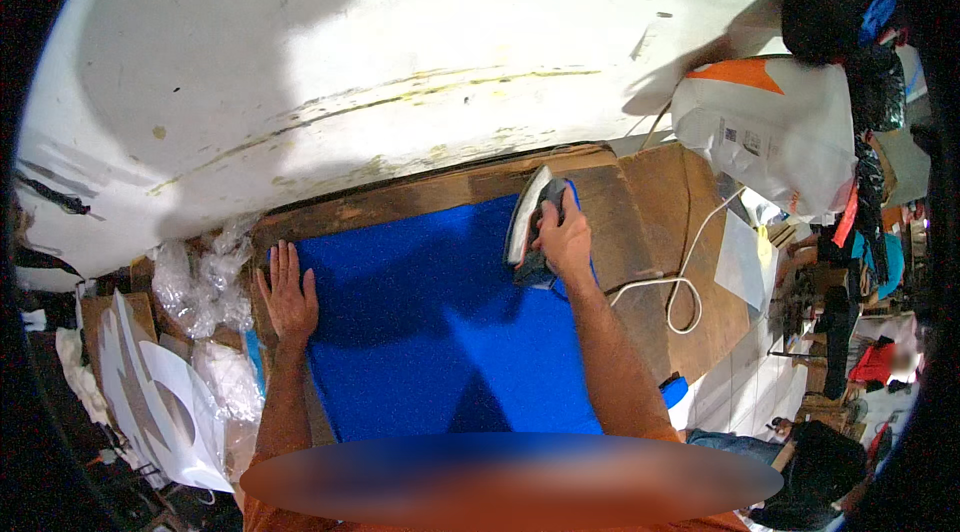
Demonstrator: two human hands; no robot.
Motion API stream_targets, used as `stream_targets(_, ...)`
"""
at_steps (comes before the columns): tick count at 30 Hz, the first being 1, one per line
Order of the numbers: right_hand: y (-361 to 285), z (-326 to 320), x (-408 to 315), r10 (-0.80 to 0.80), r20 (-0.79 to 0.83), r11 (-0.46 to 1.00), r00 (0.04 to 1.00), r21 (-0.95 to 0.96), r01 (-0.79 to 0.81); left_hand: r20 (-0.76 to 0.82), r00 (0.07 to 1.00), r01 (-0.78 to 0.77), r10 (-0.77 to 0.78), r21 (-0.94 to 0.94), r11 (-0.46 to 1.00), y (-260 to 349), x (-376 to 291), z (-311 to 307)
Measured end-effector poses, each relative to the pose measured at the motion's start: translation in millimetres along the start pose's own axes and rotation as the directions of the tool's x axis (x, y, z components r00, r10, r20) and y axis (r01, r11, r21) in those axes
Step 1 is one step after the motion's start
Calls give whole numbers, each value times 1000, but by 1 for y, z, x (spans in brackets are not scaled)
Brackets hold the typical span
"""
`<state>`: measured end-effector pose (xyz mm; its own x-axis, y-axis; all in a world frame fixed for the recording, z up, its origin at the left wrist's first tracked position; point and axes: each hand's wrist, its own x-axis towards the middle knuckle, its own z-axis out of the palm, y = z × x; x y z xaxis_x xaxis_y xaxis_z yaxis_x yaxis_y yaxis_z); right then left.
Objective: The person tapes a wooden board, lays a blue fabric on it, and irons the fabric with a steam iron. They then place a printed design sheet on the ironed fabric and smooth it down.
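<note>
A blue cloth [442, 292] lies spread flat on a brown wooden board [615, 232] before me. My right hand [566, 239] is wrapped around the handle of a clothes iron [532, 224], which rests at the cloth's upper right part with its tip pointing away from me. At the cloth's upper left edge my left hand [291, 299] lies flat, fingers spread, pressing on the border. From near my right forearm a pale cord [697, 307] loops over the board to the right. The cloth's near edge is hidden by a blurred patch.
A stained white wall [450, 29] rises behind the board. Clear plastic wrapping [199, 284] and white cut sheets [161, 397] lie at the left. A large white bag [772, 127] stands at the right rear. Farther right, a person in red [874, 363] is visible.
</note>
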<state>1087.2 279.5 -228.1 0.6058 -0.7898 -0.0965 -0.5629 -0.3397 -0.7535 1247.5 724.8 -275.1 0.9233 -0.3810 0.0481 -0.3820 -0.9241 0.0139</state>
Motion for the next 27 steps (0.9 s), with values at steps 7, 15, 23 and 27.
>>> stream_targets(7, -25, -19, 44, 78, 209, 980, 975, 164, -114, -52, 999, -15, 12, -54, 998, 1, -2, -5)
stream_targets(15, -41, -61, -19, -510, 490, 834, 707, 80, 545, -74, 997, -14, 9, -61, 998, 2, -3, -4)
stream_targets(23, -56, -32, -16, -447, 686, 526, 575, -318, 789, -77, 997, -27, 24, -31, 999, 3, -1, -4)
stream_targets(27, -59, -25, 18, -467, 730, 518, 500, -233, 823, -38, 999, -6, 4, -49, 999, 2, -1, -6)
